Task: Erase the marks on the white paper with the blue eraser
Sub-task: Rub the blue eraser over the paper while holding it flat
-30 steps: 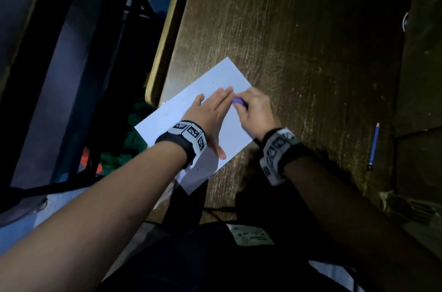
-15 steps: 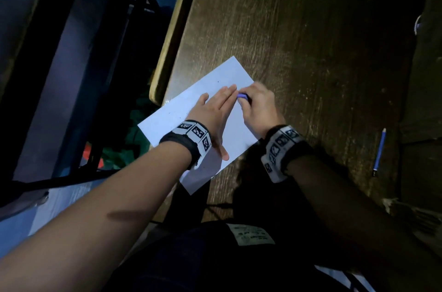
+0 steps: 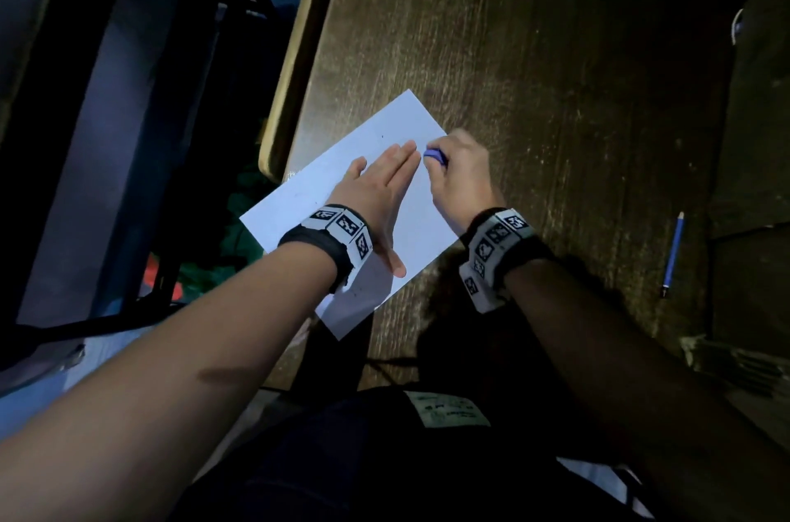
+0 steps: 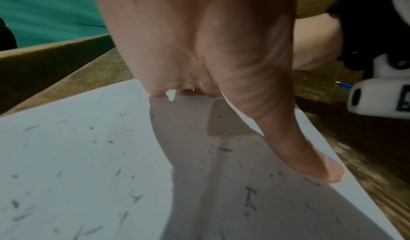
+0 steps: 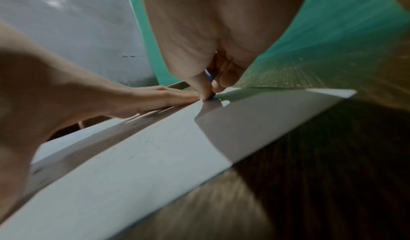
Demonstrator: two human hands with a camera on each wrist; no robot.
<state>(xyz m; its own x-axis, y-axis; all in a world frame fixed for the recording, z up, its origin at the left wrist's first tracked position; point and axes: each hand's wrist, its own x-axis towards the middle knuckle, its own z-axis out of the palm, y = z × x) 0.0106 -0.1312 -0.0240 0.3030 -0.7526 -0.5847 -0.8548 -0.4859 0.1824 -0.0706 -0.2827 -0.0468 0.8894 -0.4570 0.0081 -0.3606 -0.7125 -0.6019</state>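
Note:
The white paper [image 3: 376,136] lies slanted at the near left corner of the dark wooden desk [image 3: 555,72], one corner hanging past the front edge. My left hand [image 3: 380,188] lies flat on the paper with straight fingers, pressing it down. My right hand [image 3: 459,170] pinches the blue eraser [image 3: 435,156] against the sheet near its right edge, just past my left fingertips. In the left wrist view the paper [image 4: 77,156] is strewn with grey eraser crumbs [image 4: 249,198]. In the right wrist view the eraser [image 5: 208,74] is mostly hidden between thumb and fingers.
A blue pencil [image 3: 673,254] lies on the desk to the right, well apart from the paper. The desk's left edge [image 3: 295,64] drops to a dark chair frame [image 3: 179,136] and green cloth [image 3: 239,230] below. My dark-clothed lap fills the bottom.
My right hand with the eraser has shifted slightly forward and back on the sheet near its right edge. My left hand keeps its flat hold on the paper.

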